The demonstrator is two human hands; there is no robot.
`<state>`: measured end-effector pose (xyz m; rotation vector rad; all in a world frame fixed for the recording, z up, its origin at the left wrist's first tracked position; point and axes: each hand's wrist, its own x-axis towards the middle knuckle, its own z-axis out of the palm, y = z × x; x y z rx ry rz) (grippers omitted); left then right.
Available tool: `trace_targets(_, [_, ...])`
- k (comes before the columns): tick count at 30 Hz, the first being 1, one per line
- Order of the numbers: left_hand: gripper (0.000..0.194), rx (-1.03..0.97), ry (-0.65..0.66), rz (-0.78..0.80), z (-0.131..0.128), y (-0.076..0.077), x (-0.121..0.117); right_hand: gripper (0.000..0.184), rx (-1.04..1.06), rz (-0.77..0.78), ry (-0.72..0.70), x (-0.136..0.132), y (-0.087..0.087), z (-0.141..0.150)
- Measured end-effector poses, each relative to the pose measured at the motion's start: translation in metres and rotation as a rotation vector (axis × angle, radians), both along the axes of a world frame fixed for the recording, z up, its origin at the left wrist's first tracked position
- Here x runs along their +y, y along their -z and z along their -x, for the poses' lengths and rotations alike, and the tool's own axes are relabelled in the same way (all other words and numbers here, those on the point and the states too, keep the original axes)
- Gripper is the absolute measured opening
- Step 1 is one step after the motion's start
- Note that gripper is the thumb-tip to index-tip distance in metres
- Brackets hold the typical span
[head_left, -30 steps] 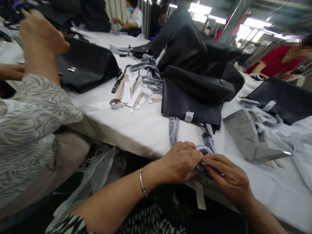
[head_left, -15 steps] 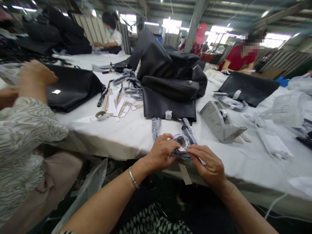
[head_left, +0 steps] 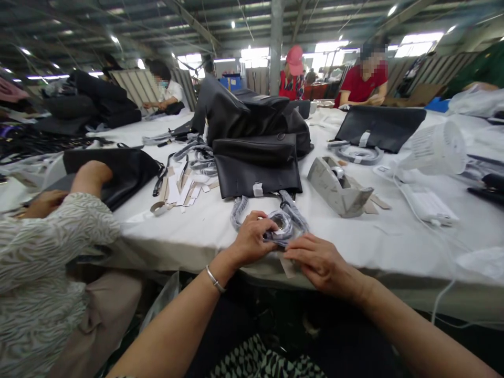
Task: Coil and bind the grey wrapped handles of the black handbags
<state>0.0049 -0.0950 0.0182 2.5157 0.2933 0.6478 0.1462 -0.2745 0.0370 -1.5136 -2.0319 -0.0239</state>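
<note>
Via my cam: L hand (head_left: 252,237) pinches strap coil (head_left: 289,228) at left, fingers nearly closed. R hand (head_left: 325,262), near-right of it, fingers bunched; can't tell w/ what.

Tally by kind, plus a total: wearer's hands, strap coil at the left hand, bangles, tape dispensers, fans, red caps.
Hands: 2 (left hand, right hand)
Wrapped strap coil: 1
Silver bangle: 1
Tape dispenser: 1
White fan: 1
Red cap: 1
Total: 7
</note>
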Motion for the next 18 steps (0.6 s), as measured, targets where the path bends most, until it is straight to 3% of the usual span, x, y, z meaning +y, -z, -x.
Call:
trace_targets(4, [0.031,-0.010,-0.005,0.030,-0.002,-0.002,-0.001,0.044,-0.215,-0.028,0.058,-0.018,0.017,0.007])
trace_targets(8, [0.030,-0.054,-0.025,0.040,-0.004,0.000,-0.001,0.026,-0.379,-0.256,0.174,-0.007,0.024,0.012])
trace_targets(13, [0.023,-0.123,0.000,0.097,-0.003,0.009,0.002,0.022,-0.337,-0.364,0.061,0.019,0.023,0.023])
trace_targets(18, [0.023,-0.133,0.018,0.167,-0.004,0.012,0.004,0.023,-0.211,-0.361,0.101,0.021,0.031,0.027])
